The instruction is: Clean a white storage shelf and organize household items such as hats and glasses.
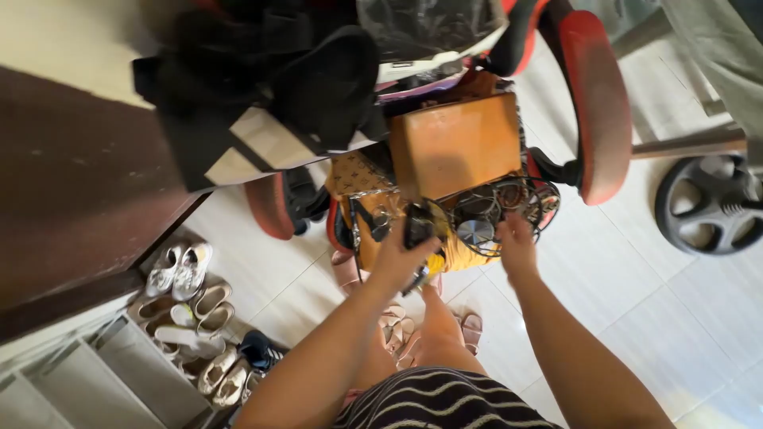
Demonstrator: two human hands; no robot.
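Left hand [395,258] grips a small dark object [416,228], kind unclear, lifted just above the cluttered red-armed chair [600,103]. Right hand [517,242], fingers loosely curled, touches the tangle of dark cables [509,199] beside the orange box [455,143]. Most clutter remains piled on the seat; sorting appears barely begun.

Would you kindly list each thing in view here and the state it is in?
Left hand: closed around a small dark object.
Right hand: fingers on the small fan.
Orange box: closed, resting on the chair.
Shoes: lined up in pairs on the floor.
Weight plate: standing on edge.
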